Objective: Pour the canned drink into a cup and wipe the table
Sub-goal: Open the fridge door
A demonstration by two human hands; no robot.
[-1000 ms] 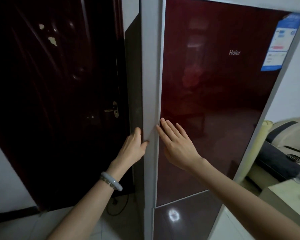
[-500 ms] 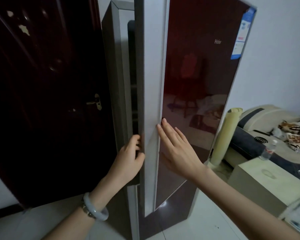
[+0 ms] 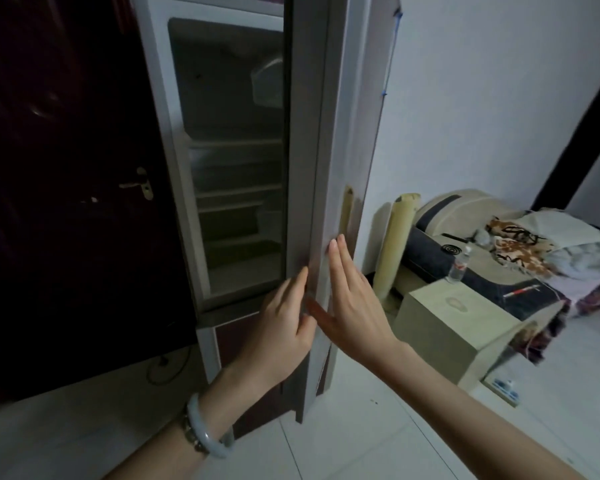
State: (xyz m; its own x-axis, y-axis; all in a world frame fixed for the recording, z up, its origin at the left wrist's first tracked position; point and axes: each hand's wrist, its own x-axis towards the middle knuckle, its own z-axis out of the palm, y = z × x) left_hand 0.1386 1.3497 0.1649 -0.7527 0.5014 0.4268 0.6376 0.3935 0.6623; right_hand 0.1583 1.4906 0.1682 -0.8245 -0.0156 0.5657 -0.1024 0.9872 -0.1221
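The fridge's upper door stands swung out, edge-on to me. My left hand lies against the inner side of that door's edge, fingers fairly straight. My right hand presses flat on the outer face, fingers pointing up. Behind the door, the dim fridge compartment shows several pale shelves, and I cannot make out anything on them. No can and no cup are in view.
A dark wooden room door is left of the fridge. To the right are a rolled mat, a beige box-like stand, a plastic bottle and a couch with bedding. A power strip lies on the tiled floor.
The fridge door has swung from shut to wide open, showing the shelves inside. Both hands stayed on the door edge as it moved, and my view turned right.
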